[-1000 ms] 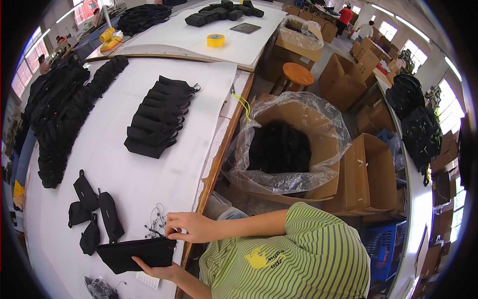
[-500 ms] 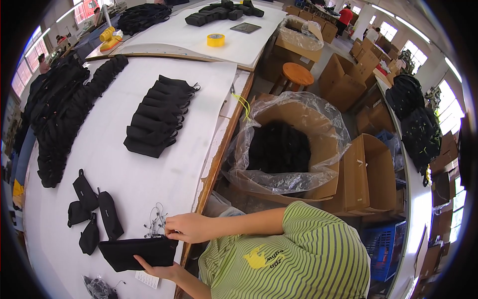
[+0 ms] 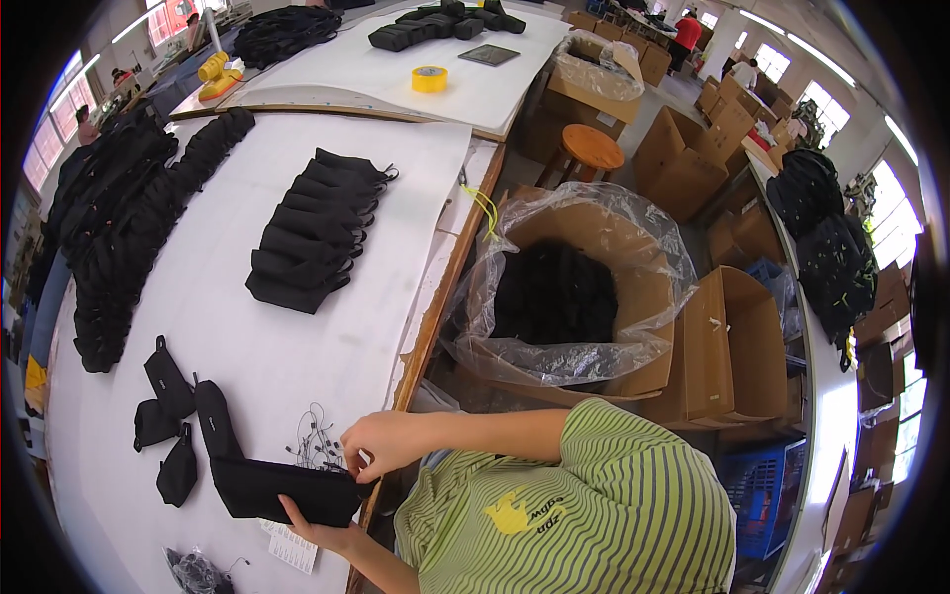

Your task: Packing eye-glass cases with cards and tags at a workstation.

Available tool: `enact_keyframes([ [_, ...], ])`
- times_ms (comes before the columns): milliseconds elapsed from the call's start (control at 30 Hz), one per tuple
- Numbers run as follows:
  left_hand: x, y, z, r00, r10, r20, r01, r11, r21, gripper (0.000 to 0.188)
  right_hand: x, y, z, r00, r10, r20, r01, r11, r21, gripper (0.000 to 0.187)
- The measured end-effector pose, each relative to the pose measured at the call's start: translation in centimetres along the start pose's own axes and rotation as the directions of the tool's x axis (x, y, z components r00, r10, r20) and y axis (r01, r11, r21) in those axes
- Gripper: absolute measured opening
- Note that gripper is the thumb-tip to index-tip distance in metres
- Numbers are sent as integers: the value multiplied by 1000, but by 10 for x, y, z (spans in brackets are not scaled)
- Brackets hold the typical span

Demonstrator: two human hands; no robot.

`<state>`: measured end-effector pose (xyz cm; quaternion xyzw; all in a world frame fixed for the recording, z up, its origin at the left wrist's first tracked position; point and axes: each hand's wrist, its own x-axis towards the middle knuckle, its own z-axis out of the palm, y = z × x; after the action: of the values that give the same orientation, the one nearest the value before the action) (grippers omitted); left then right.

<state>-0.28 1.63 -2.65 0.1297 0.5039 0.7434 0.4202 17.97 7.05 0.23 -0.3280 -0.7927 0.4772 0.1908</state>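
A flat black fabric pouch (image 3: 277, 492) lies tilted in my left hand (image 3: 325, 533), whose thumb presses on its face while the other fingers are hidden beneath. At the pouch's upper right corner, my right hand (image 3: 388, 443) is closed in a pinch. What its fingertips hold is too small to make out. Just beside them lies a tangle of thin cords (image 3: 317, 444) with small dark ends. Several small black pouches (image 3: 178, 465) rest to the left of the held one. Partly under my left hand is a white printed paper slip (image 3: 293, 550).
A row of black pouches (image 3: 312, 233) lies farther up the white table (image 3: 208, 267), with heaped black pieces (image 3: 109, 257) along its left side. A plastic-lined carton (image 3: 633, 346) stands right of the table edge. A clear bag (image 3: 198, 571) sits at the near end.
The held pouch has shifted slightly right and tilted, now overlapping the lower end of a small pouch. My right hand has moved a little right, staying at the pouch's corner.
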Motion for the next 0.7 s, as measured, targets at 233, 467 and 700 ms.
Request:
enact_keyframes([
  [233, 2, -2, -5, 997, -72, 15, 72, 997, -21, 46, -1, 2, 3, 1000, -12, -1, 12, 997, 72, 14],
  [467, 6, -4, -5, 998, -61, 11, 62, 996, -57, 50, -1, 3, 6, 999, -1, -35, 5, 992, 123, 15],
  [700, 7, -3, -5, 999, -27, -17, 26, 995, -92, 52, -2, -6, 2, 996, 9, -86, 3, 991, 134, 16],
])
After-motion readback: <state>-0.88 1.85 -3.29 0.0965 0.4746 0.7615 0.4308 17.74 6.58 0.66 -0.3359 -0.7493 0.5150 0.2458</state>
